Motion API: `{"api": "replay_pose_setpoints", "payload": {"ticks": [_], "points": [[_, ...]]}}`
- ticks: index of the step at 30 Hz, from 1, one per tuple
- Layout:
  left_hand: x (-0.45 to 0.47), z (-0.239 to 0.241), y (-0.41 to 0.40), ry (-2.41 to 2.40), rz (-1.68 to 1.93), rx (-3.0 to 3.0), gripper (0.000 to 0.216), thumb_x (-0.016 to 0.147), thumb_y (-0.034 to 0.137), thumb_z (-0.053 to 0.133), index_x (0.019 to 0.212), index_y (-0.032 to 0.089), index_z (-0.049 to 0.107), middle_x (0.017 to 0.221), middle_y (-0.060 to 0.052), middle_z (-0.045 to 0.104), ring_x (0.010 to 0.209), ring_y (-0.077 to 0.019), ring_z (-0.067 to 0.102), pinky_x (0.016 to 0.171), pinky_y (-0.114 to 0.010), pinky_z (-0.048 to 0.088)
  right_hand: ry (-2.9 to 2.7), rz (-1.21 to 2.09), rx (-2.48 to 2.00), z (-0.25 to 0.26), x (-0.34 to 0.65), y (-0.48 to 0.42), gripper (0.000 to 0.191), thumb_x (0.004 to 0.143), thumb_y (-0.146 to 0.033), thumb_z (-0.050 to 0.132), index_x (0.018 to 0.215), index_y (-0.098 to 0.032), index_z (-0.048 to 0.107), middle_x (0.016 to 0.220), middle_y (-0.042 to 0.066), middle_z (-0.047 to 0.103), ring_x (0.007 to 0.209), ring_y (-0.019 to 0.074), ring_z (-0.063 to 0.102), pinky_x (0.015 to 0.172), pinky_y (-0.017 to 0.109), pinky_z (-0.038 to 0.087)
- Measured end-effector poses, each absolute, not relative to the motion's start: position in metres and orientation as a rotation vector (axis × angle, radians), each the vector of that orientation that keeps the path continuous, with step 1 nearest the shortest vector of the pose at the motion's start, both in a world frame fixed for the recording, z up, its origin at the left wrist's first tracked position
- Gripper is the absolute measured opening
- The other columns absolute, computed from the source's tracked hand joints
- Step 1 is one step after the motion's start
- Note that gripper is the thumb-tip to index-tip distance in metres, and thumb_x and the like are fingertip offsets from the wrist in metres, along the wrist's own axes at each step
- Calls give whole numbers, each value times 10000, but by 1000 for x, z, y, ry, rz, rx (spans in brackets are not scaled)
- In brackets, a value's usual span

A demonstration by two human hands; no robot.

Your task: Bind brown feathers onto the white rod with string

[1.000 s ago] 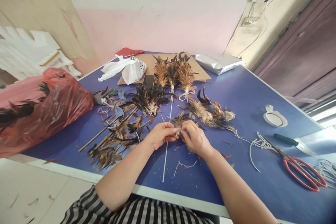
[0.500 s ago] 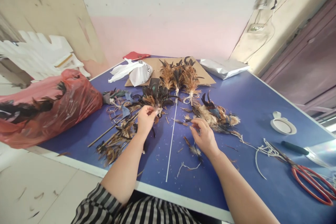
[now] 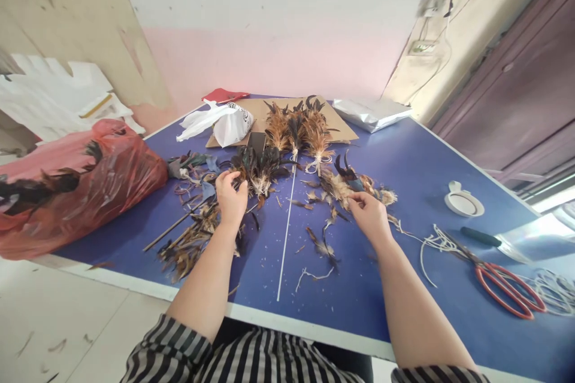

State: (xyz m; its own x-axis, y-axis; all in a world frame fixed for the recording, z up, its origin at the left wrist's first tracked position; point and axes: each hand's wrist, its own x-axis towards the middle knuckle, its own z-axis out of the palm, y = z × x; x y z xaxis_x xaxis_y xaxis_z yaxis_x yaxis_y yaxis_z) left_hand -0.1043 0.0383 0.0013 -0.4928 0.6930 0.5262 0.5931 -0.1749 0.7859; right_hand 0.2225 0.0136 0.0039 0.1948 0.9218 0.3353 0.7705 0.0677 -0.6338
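My left hand (image 3: 231,196) rests on the blue table (image 3: 404,155) with its fingers curled down onto loose dark feathers, just left of a tied dark feather bundle (image 3: 261,167). My right hand (image 3: 371,215) pinches feathers at the near edge of a brown and black feather pile (image 3: 354,187). Between my hands lie scattered feathers (image 3: 321,245) and a thin white rod (image 3: 286,233). Three tied brown feather bundles (image 3: 299,128) lie on cardboard (image 3: 344,127) at the back.
A red plastic bag (image 3: 81,185) of feathers fills the table's left end. Thin sticks and feathers (image 3: 188,239) lie near the front left. Red-handled scissors (image 3: 507,287), white string (image 3: 438,242), a knife (image 3: 483,236) and a white lid (image 3: 462,203) sit at right.
My hands were together over the rod pinching a small bunch. They have since parted: the left went out to the dark feathers, the right to the brown pile.
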Motion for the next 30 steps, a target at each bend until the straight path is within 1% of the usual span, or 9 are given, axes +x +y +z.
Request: {"api": "replay_pose_setpoints", "payload": {"ticks": [3, 6, 10, 14, 16, 19, 22, 26, 30], "points": [[-80, 28, 18, 1741, 1740, 1704, 244, 704, 205, 559, 945, 190, 593, 1145, -79, 484, 1039, -194, 480, 874, -312, 385, -1713, 356, -1848, 10, 235, 13, 246, 698, -360, 490, 708, -168, 643, 549, 9, 586, 513, 149, 518, 512, 250, 366], [-53, 54, -3, 1435, 1550, 1862, 169, 731, 220, 544, 882, 191, 614, 1083, -66, 545, 1011, -190, 502, 870, -309, 390, -1877, 471, -1867, 10, 237, 12, 288, 702, -396, 483, 615, -164, 630, 528, 9, 572, 512, 143, 516, 485, 237, 340], [-20, 71, -19, 1131, 1266, 1962, 114, 744, 216, 531, 801, 194, 627, 966, -42, 612, 927, -173, 542, 842, -298, 403, -1984, 464, -1933, -2, 220, 10, 299, 670, -436, 521, 548, -179, 614, 533, 34, 578, 517, 151, 513, 471, 240, 314], [-2, 59, -19, 1029, 1159, 1893, 131, 742, 234, 534, 788, 181, 643, 898, -47, 633, 835, -158, 568, 762, -271, 428, -1951, 380, -1967, -12, 199, 8, 167, 634, -322, 545, 556, -188, 608, 571, 40, 590, 552, 154, 516, 484, 238, 306], [1, 44, -15, 1030, 1087, 1770, 154, 730, 267, 550, 794, 167, 649, 853, -55, 644, 773, -154, 579, 706, -263, 439, -1915, 444, -1886, -12, 195, 8, 134, 636, -265, 524, 573, -181, 608, 568, 25, 584, 557, 141, 512, 503, 231, 319], [0, 20, -9, 1037, 986, 1493, 211, 708, 302, 575, 823, 139, 643, 765, -60, 648, 694, -142, 583, 632, -248, 443, -1803, 700, -1720, -9, 197, 9, 171, 657, -303, 525, 626, -161, 616, 537, -1, 558, 510, 116, 479, 493, 221, 329], [-2, 4, -3, 1036, 942, 1242, 247, 675, 331, 616, 800, 119, 629, 809, -75, 646, 652, -117, 574, 551, -210, 427, -1651, 899, -1575, -5, 198, 8, 239, 677, -375, 536, 704, -151, 617, 535, -18, 540, 475, 99, 441, 469, 216, 326], [-1, -3, 0, 934, 840, 1032, 329, 660, 387, 637, 837, 110, 614, 849, -99, 645, 563, -80, 549, 467, -176, 389, -1580, 919, -1435, 2, 186, 2, 227, 679, -377, 559, 715, -157, 603, 581, -18, 557, 497, 98, 447, 495, 225, 350], [3, -4, -2, 885, 805, 975, 324, 619, 354, 684, 813, 104, 611, 775, -86, 646, 508, -62, 531, 424, -156, 363, -1623, 932, -1312, 5, 168, -7, 182, 691, -344, 563, 704, -165, 594, 604, -5, 580, 538, 114, 491, 536, 238, 382]]}}
